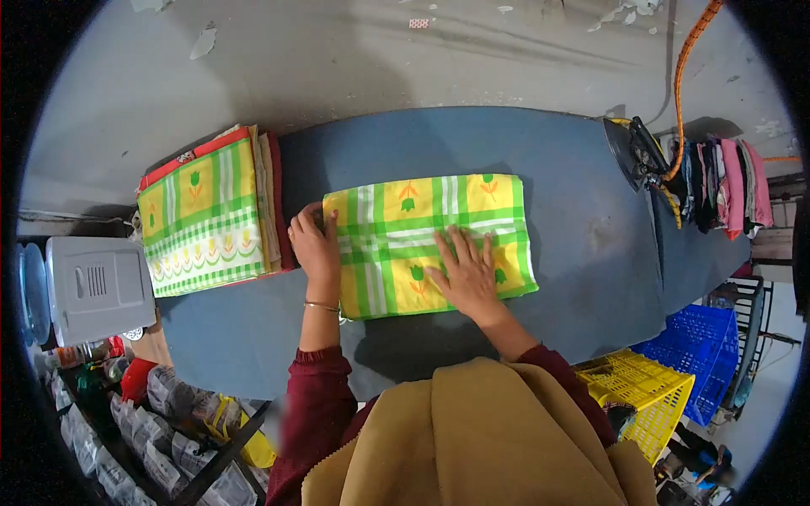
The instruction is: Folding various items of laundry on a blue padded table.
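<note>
A folded yellow, green and white checked cloth (405,243) with a tulip print lies in front of me on a blue-grey covered ironing table (569,265). My right hand (468,275) rests palm down on the cloth's right half, fingers spread, holding nothing. At the cloth's left edge is my left hand (313,246), its thumb over the fabric and its other fingers bent beside the edge. Whether those fingers pinch the cloth is unclear. Left of that hand sits a stack of folded cloths (202,215), topped by one in a matching print.
An iron (626,152) stands at the far right, below an orange-wrapped cord (680,82). Beyond it is a row of folded garments (728,183). Yellow (645,392) and blue (693,354) crates stand at lower right. A grey plastic appliance (98,288) and bagged goods (171,430) are at left.
</note>
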Tool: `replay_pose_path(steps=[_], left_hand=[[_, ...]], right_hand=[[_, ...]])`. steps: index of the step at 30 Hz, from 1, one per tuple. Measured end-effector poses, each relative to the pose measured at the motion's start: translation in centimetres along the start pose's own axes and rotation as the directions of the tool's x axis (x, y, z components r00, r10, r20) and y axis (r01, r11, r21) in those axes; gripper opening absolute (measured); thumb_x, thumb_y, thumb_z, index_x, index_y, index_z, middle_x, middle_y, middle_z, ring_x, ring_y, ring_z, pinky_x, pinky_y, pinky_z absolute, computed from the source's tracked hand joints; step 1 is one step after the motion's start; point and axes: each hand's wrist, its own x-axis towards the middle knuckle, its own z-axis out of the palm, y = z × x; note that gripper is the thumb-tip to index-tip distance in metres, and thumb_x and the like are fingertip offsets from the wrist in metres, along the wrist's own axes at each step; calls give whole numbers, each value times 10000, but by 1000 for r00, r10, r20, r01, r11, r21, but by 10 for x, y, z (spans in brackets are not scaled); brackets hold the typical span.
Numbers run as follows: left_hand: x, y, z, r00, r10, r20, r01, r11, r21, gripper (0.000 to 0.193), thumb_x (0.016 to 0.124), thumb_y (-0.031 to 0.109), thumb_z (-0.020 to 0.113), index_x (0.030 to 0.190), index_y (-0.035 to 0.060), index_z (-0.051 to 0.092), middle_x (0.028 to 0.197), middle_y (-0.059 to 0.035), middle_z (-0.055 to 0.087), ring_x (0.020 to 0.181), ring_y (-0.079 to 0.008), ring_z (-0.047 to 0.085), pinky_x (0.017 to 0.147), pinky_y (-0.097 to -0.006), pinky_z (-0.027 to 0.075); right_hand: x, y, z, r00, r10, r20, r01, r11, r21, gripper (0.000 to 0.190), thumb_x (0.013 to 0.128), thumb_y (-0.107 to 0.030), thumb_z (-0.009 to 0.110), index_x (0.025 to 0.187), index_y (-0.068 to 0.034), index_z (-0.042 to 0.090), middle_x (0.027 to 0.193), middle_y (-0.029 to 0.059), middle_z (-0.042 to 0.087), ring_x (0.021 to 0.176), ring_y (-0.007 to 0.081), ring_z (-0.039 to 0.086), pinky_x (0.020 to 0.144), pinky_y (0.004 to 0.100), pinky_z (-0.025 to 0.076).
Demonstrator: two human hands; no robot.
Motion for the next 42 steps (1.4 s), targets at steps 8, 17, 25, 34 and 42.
replay_pose_path(steps=[8,17,25,34,42], left_hand=[[-38,36,22,901,238,363,-300,945,127,393,903,254,414,1289,181,427,1310,-17,438,1261,-236,343,1061,-452,160],[-44,19,22,900,73,429,-191,952,239,613,867,536,353,1372,193,301,1431,-67,263,1330,-242,216,1041,-571,38],[-93,44,1,883,245,400,-376,880,291,564,903,373,379,1368,70,278,1414,-104,289,1313,-274,253,1034,-584,30],[-110,44,-7,901,190,390,-306,915,261,523,889,442,368,1349,193,351,1392,-34,342,1290,-256,299,1053,-538,74],[-116,17,-53,928,-279,248,175,912,370,534,834,485,478,1257,160,455,1298,-100,424,1220,-289,367,963,-626,154]], right_hand=[[85,-34,35,999,44,11,-45,986,159,559,897,-402,396,1362,-107,297,1423,90,259,1331,242,199,1074,486,90],[42,119,-5,808,589,6,-574,790,-215,631,900,-475,300,1414,-146,139,1477,25,111,1360,194,85,1076,497,5],[1,-24,17,983,123,-139,-109,989,100,613,896,-405,393,1385,-74,229,1450,87,203,1352,201,134,1073,506,43],[-35,55,13,965,263,-15,-261,944,-200,577,924,-387,292,1393,-66,189,1461,113,149,1357,253,92,1080,480,21],[-72,87,-6,809,540,-234,-494,839,226,618,785,-258,612,1282,18,369,1305,197,376,1181,340,363,974,439,281]])
